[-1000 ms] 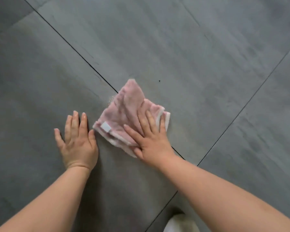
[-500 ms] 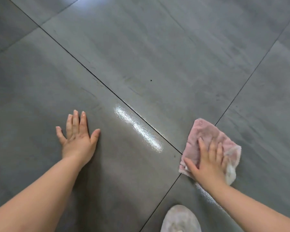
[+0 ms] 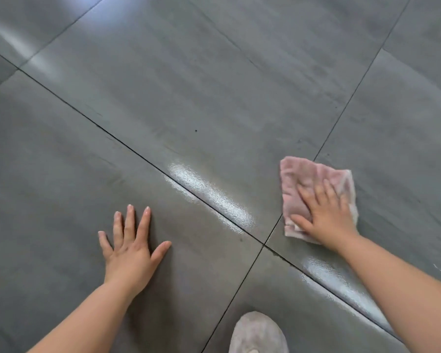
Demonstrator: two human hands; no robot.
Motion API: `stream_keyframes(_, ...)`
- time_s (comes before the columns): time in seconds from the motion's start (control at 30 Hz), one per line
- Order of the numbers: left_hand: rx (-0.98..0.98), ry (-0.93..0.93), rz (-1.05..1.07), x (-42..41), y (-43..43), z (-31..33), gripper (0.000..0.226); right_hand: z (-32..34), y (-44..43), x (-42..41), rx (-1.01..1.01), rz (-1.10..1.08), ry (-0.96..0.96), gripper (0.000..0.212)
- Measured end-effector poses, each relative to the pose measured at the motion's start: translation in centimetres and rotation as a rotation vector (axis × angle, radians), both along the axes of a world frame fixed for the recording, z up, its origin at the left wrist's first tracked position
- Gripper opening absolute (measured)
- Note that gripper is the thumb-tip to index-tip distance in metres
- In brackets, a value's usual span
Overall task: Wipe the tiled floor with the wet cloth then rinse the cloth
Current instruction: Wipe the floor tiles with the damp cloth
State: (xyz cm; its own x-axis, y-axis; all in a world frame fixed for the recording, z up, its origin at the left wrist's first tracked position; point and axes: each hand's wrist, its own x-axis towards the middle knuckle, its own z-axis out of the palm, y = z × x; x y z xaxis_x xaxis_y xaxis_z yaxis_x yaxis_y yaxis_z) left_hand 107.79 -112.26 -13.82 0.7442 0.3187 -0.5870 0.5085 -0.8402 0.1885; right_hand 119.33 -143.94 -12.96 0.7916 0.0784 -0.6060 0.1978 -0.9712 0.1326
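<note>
A pink folded cloth (image 3: pixel 301 174) lies flat on the grey tiled floor (image 3: pixel 214 85) at the right, just past a dark grout line. My right hand (image 3: pixel 327 215) presses on the cloth's near half with straight, spread fingers. My left hand (image 3: pixel 131 245) rests flat on the tile to the left, fingers spread, holding nothing. A shiny wet streak (image 3: pixel 209 197) runs along the grout line between the two hands, and another wet patch (image 3: pixel 341 286) gleams under my right forearm.
A grey shoe toe (image 3: pixel 259 332) shows at the bottom edge, between my arms. Dark grout lines cross near the middle bottom. A small dark speck (image 3: pixel 196 130) sits on the tile farther out. Bare tile extends all around.
My right hand slid the cloth from the middle, next to my left hand, out to the right, leaving a wet streak. My left hand stayed planted flat.
</note>
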Motion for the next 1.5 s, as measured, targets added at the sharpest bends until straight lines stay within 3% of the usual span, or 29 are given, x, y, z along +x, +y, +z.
stream_keyframes(0.07, 0.01, 0.055, -0.009, 0.3, -0.2, 0.3, 0.075, 1.2, -5.3, -1.8, -0.038, -0.287, 0.018, 0.076)
stream_keyframes(0.13, 0.023, 0.091, -0.032, 0.4, 0.0, 0.3, 0.076, 1.6, -7.5, -4.0, -0.01, -0.501, -0.015, 0.071)
stream_keyframes(0.3, -0.015, 0.068, -0.023, 0.3, 0.3, 0.1, 0.078, 0.3, -3.8, -2.7, 0.046, -0.923, -0.152, 0.067)
stream_keyframes(0.37, -0.067, -0.008, -0.026, -0.1, 0.8, -0.1, 0.076, 0.0, -1.2, 0.0, 0.069, -0.993, -0.153, 0.067)
stream_keyframes(0.43, -0.11, -0.135, 0.013, -0.9, 2.0, -0.2, 0.071, -0.4, 2.2, 2.5, 0.077, -0.875, -0.124, 0.068)
stream_keyframes(0.5, -0.048, -0.219, 0.23, -2.1, 3.8, 0.0, 0.07, -0.4, 6.7, 4.3, 0.103, -0.696, -0.099, 0.067)
stream_keyframes(0.57, 0.055, -0.164, 0.442, -3.5, 6.3, 0.0, 0.07, -0.3, 11.7, 5.1, 0.165, -0.502, -0.082, 0.063)
stream_keyframes(0.63, 0.088, -0.045, 0.433, -4.7, 8.1, -0.3, 0.072, -0.2, 17.2, 4.5, 0.218, -0.241, -0.052, 0.058)
stream_keyframes(0.8, 0.054, 0.0, 0.394, -5.0, 9.1, -0.9, 0.072, -0.6, 28.7, -4.6, 0.419, 0.438, 0.109, 0.059)
stream_keyframes(0.87, 0.054, -0.001, 0.388, -5.2, 9.2, -0.9, 0.071, -1.3, 29.3, -7.6, 0.494, 0.716, 0.232, 0.057)
stream_keyframes(0.93, 0.063, -0.033, 0.39, -5.2, 9.5, -1.1, 0.072, -2.5, 26.7, -6.5, 0.502, 0.969, 0.136, 0.05)
stream_keyframes(1.0, 0.064, -0.072, 0.388, -5.4, 9.5, -1.2, 0.073, -2.7, 22.4, -3.5, 0.417, 0.874, -0.038, 0.054)
stream_keyframes(1.07, 0.05, -0.077, 0.378, -5.4, 9.4, -1.2, 0.074, -2.5, 17.0, 0.6, 0.249, 0.635, -0.164, 0.076)
stream_keyframes(1.13, 0.061, -0.06, 0.353, -5.5, 9.5, -1.3, 0.074, -1.4, 11.4, 3.6, 0.018, 0.355, -0.161, 0.09)
stream_keyframes(1.2, 0.074, -0.057, 0.334, -5.6, 9.5, -1.4, 0.075, -0.2, 9.0, 4.0, -0.004, -0.086, -0.138, 0.069)
stream_keyframes(1.27, 0.065, -0.055, 0.337, -5.7, 9.3, -1.3, 0.074, -0.2, 10.6, 1.3, 0.056, -0.31, -0.201, 0.061)
stream_keyframes(1.33, 0.064, -0.05, 0.354, -5.6, 9.1, -1.2, 0.074, -1.9, 13.5, -3.2, 0.087, -0.214, -0.245, 0.061)
stream_keyframes(1.4, 0.069, -0.039, 0.354, -5.4, 9.1, -1.0, 0.074, -2.9, 17.2, -7.8, 0.233, 0.148, -0.265, 0.066)
stream_keyframes(1.5, 0.064, -0.037, 0.348, -5.4, 9.0, -0.7, 0.073, -3.0, 19.3, -11.8, 0.21, 0.737, -0.113, 0.061)
